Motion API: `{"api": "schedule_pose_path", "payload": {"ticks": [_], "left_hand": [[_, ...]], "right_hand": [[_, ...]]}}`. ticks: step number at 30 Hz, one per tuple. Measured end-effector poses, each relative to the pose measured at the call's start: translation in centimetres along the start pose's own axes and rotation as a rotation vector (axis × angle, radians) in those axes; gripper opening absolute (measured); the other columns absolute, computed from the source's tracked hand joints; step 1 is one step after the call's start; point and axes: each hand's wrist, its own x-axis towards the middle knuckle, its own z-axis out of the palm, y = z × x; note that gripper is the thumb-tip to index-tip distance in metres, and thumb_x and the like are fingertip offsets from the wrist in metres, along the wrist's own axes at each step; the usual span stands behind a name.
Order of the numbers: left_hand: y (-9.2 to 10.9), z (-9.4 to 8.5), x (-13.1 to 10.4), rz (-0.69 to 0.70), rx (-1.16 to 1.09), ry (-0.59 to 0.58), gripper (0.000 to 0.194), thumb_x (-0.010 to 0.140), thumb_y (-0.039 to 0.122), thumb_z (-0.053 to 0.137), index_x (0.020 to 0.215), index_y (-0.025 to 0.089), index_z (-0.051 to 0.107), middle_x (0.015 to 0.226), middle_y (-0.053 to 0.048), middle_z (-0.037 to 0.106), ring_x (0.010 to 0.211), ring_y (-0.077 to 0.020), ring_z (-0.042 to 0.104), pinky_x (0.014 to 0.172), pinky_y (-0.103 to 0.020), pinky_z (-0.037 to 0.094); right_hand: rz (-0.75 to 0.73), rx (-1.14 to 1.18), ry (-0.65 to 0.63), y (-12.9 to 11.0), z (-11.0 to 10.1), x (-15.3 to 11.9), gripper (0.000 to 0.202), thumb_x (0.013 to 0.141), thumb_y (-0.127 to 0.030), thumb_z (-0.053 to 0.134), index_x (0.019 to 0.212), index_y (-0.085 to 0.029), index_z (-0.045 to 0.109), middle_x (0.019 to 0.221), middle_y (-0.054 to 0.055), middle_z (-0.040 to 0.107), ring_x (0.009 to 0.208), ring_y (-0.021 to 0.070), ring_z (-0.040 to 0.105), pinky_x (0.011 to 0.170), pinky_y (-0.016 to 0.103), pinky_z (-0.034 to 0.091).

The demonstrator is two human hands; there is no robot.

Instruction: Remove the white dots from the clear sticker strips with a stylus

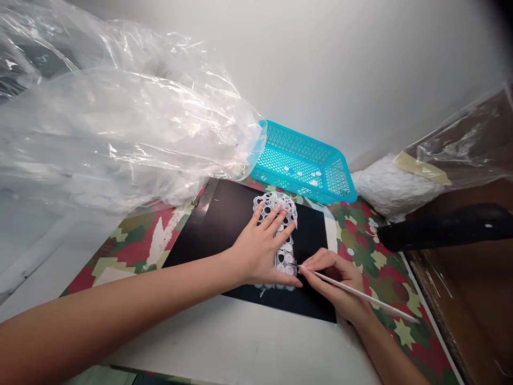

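A white piece with rows of round holes and discs [285, 248] lies on a black sheet [228, 216]. My left hand [264, 246] rests flat over it, fingers spread, covering its middle. In a pinch, my right hand [334, 275] holds a thin white stick with a dark, narrow tip [372, 301]. That tip meets the right edge of the white piece, near its lower end. Some of the round openings show black through them, while others look filled with white. Whether the tip is a blade or a point, I cannot tell.
Behind the sheet stands a turquoise basket [332, 155] with a few white bits inside. Clear plastic bags [132, 123] bulge at the left. A wrapped white bundle [395, 184] and a black handle [449, 227] are at the right. Small white discs [350, 252] dot the patterned cloth [363, 267].
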Motion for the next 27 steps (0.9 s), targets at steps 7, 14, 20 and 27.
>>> {"api": "schedule_pose_path", "payload": {"ticks": [7,14,20,27], "left_hand": [[-0.1,0.2,0.0,0.011,0.016,0.021,0.107,0.069,0.087,0.03,0.144,0.011,0.031,0.153,-0.017,0.018,0.143,-0.0336,0.006,0.112,-0.056,-0.007],[0.0,0.0,0.1,0.003,0.011,0.006,0.108,0.067,0.088,0.032,0.143,0.011,0.032,0.152,-0.018,0.018,0.143,-0.0332,0.006,0.112,-0.056,-0.006],[0.1,-0.1,0.1,0.0,0.013,-0.003,0.11,0.067,0.088,0.031,0.144,0.01,0.03,0.153,-0.018,0.015,0.143,-0.0339,0.005,0.111,-0.057,-0.01],[0.0,0.0,0.0,0.003,-0.007,-0.006,0.111,0.065,0.089,0.032,0.144,0.011,0.031,0.152,-0.019,0.015,0.143,-0.0339,0.006,0.111,-0.059,-0.007]], "right_hand": [[-0.009,-0.026,-0.008,-0.2,0.0,0.0,0.006,0.081,-0.018,0.067,0.079,-0.023,0.064,0.072,0.004,0.065,0.068,0.0185,0.063,0.058,0.03,0.052],[-0.115,-0.123,-0.043,-0.4,-0.1,0.0,0.013,0.081,-0.011,0.065,0.083,-0.023,0.067,0.075,0.004,0.067,0.07,0.018,0.065,0.06,0.029,0.054],[-0.294,-0.38,-0.06,0.1,-1.0,-0.3,0.029,0.082,-0.01,0.063,0.102,-0.03,0.069,0.089,0.003,0.072,0.078,0.0183,0.069,0.068,0.029,0.058],[-0.307,-0.437,-0.043,1.3,-1.1,0.2,0.027,0.084,-0.015,0.062,0.105,-0.029,0.071,0.092,0.004,0.073,0.081,0.0198,0.069,0.071,0.029,0.059]]}}
